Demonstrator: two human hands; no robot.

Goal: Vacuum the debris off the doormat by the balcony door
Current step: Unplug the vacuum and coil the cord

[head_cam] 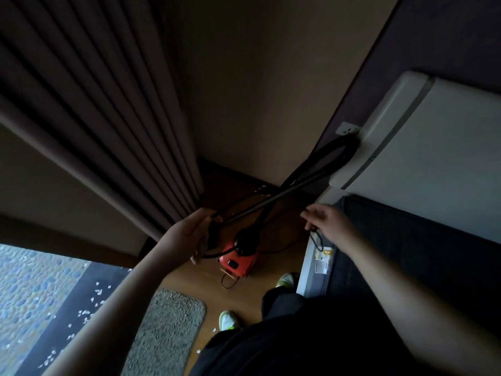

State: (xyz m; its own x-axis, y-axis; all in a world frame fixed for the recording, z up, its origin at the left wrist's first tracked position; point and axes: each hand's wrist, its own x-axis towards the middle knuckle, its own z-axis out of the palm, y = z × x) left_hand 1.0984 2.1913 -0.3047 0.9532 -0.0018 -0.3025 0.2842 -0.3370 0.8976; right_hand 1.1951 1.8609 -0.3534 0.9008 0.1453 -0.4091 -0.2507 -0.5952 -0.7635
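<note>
Left hand (pixel 187 234) grips vacuum wand (pixel 271 200); right hand (pixel 328 219) pinches black cord (pixel 317 241).

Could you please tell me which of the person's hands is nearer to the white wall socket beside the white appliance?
The right hand. It sits below and slightly left of the white wall socket, while the left hand, gripping the vacuum's black wand, lies much farther left.

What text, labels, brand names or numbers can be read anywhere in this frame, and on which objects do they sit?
None is legible.
Yellow tag on the white appliance's lower edge: print too small to read.
White sticker just below it: blurred, unreadable.
Red vacuum: a dark panel on top, no brand or number discernible.
Wall socket: no marking readable.
</note>
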